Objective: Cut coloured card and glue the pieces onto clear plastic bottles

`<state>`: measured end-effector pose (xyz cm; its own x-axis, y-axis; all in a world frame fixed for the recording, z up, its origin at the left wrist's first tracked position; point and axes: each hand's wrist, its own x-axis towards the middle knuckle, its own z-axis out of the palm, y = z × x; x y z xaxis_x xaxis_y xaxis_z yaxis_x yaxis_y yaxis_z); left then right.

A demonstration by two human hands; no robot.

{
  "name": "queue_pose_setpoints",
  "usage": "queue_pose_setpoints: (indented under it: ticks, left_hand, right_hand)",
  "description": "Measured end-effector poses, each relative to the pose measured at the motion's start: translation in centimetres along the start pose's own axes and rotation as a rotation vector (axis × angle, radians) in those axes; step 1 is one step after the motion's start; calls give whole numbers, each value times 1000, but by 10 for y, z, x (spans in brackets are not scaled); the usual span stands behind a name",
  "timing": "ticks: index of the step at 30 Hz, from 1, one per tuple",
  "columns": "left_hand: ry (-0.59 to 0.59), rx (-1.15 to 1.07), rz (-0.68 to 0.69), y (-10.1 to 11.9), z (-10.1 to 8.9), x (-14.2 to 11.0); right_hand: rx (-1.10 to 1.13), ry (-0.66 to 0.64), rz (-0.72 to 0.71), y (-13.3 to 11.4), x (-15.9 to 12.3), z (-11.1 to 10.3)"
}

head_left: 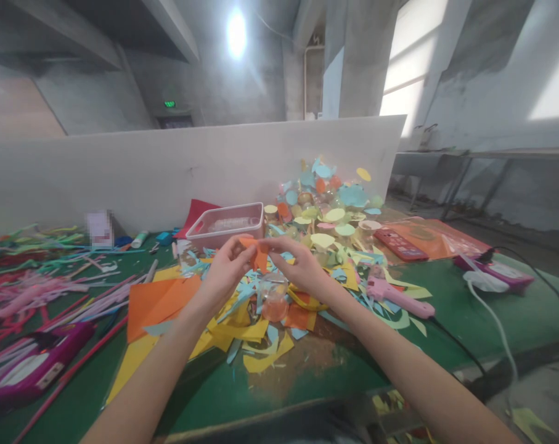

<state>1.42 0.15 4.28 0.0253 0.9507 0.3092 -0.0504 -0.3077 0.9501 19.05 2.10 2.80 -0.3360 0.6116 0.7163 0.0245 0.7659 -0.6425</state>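
Note:
A small piece of orange paper (261, 258) is held up over the table's middle. My left hand (229, 266) pinches its left side between thumb and fingers. At the paper's right edge, the fingertips of my right hand (301, 265) are closed on it too. Below both hands lie yellow paper scraps (235, 327), light blue strips and a clear plastic cup with an orange disc (274, 308). A larger orange sheet (161, 302) rests left of my left forearm. The pink glue gun (397, 297) lies right of my right hand.
Behind the hands stands a pink-white basket (226, 225). A heap of plastic cups with coloured paper discs (325, 191) leans toward the white partition (122, 166). Pipe cleaners (34, 296) cover the left side. Purple power strips (505, 277) and a red phone (400, 245) lie on the green table.

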Motion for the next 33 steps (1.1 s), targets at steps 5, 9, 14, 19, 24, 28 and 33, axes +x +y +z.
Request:
queue_pose_setpoints:
  ticks: [5, 9, 14, 19, 24, 28, 33]
  left_hand:
    - [16, 156, 63, 2, 4, -5]
    - [15, 188, 97, 3, 8, -7]
    - [47, 186, 121, 4, 12, -7]
    - [73, 167, 138, 3, 12, -7]
    - [78, 176, 147, -2, 9, -5]
    - [88, 204, 120, 0, 10, -6]
    - [56, 160, 67, 2, 10, -7]
  right_hand:
    - [101, 49, 129, -1, 1, 2]
    - [47, 36, 200, 0, 1, 4]
    - [64, -7, 228, -1, 0, 5]
    - [60, -9, 242, -2, 0, 6]
    - [39, -1, 241, -1, 0, 8]
    - [12, 19, 217, 1, 0, 8]
    - [-25, 46, 180, 4, 0, 6]
